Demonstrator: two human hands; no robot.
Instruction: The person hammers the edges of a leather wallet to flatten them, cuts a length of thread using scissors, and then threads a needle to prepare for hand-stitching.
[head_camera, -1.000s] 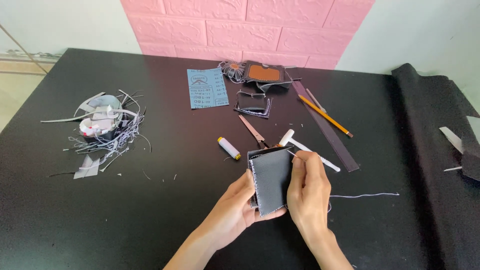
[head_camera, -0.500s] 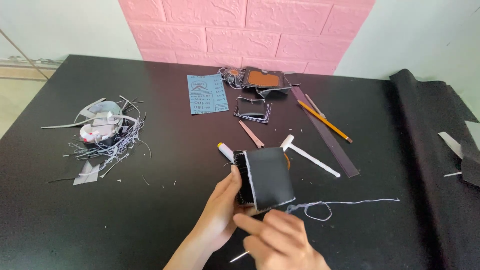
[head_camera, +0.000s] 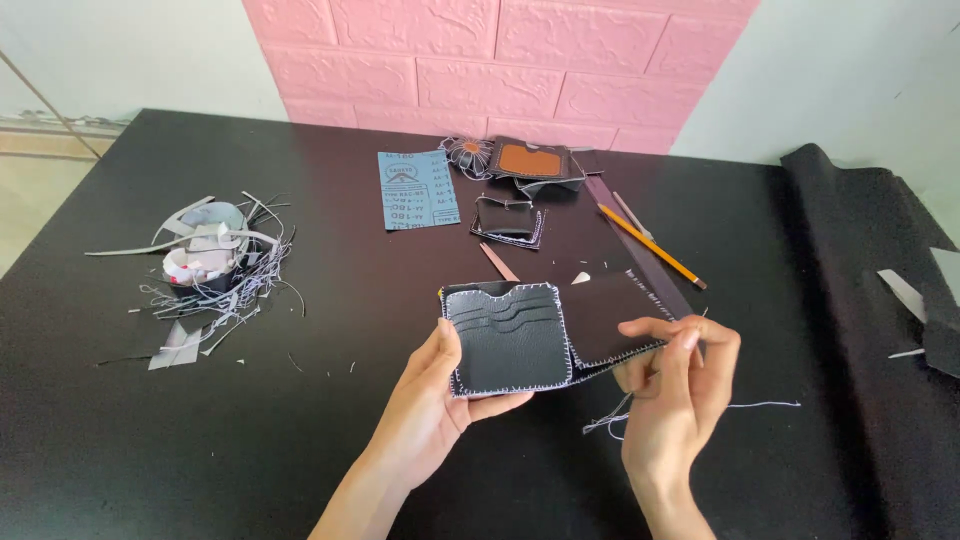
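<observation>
Black leather wallet (head_camera: 545, 335) (white stitching round the edges) held open at frame centre. Left hand (head_camera: 432, 400) gripping its left panel, thumb on top; right hand (head_camera: 678, 385) pinching the right flap, fingers together. Thread scraps (head_camera: 215, 265) upper left.

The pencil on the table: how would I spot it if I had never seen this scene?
Start at the pink brick wall and come down onto the black table. Right of the small brown-and-black leather pieces, the pencil lies slanted beside a long dark strip. It is the only thin yellow-orange stick there.
</observation>
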